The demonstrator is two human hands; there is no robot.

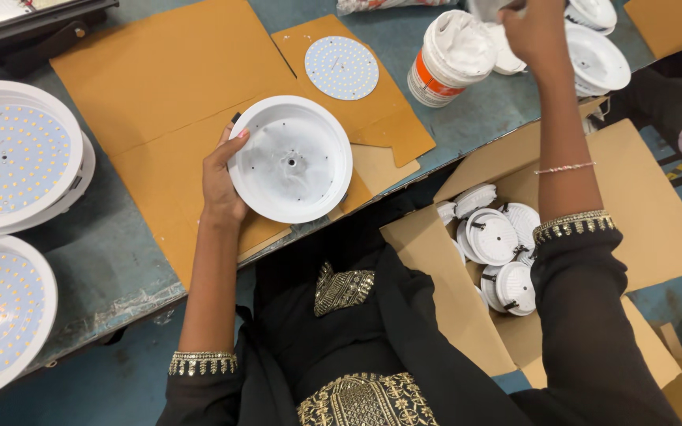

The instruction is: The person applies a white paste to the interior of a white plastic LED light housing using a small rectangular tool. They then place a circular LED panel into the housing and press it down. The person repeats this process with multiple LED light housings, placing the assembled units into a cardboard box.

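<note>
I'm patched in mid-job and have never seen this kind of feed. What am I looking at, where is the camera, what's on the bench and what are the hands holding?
There is no machine: one head-worn camera looks down at a person's bare hands. The left hand grips a round white plastic lamp housing over brown cardboard sheets on the grey-blue bench. The right hand reaches up by a white tub; whatever it holds is cropped. A round LED disc, LED-fitted housings and an open carton of white housings lie around.

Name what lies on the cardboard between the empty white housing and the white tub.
In the head view, a round LED board lies between the housing and the tub.
</note>
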